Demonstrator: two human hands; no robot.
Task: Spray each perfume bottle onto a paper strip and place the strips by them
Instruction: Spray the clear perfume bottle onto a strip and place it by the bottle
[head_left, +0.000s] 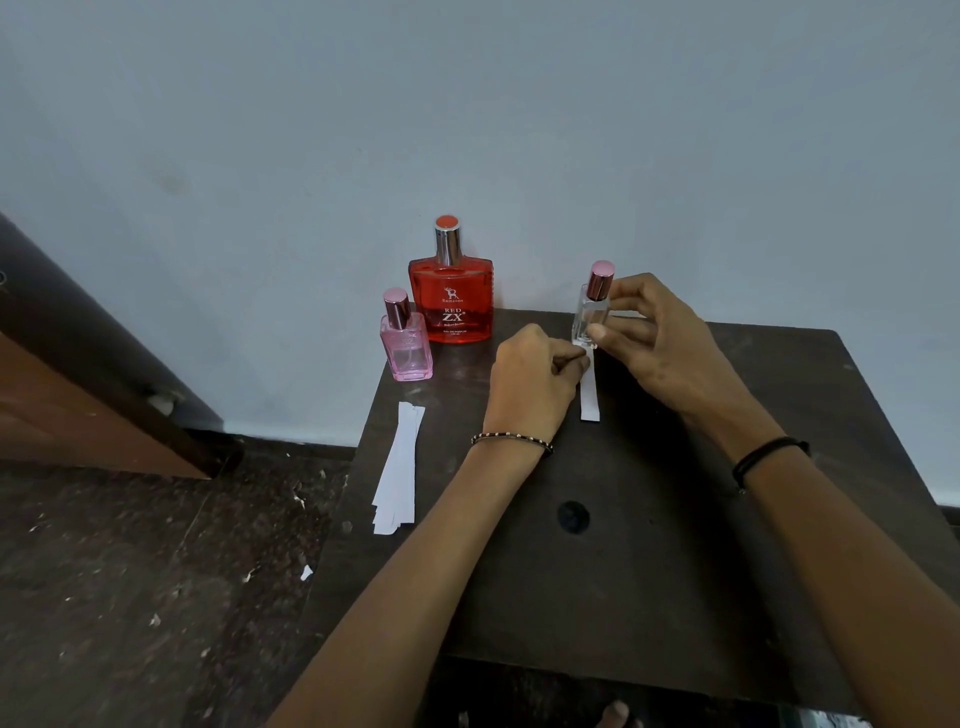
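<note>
Strip (589, 400) is pinched by left hand (530, 374); right hand (660, 332) grips clear bottle (589, 317), cap (601, 280) on. Next probably: uncap, then spray strip.

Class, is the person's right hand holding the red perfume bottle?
No, the right hand grips the clear bottle, while the red bottle stands untouched.

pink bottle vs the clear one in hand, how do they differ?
Tint: the pink bottle has pink glass; the clear bottle is colourless. Shape: the pink bottle is wider and squarer, the clear bottle slim. State: the pink bottle stands free on the table; the right hand grips the clear bottle while the left hand pinches a paper strip by it. Both have shiny pink caps on.
</note>
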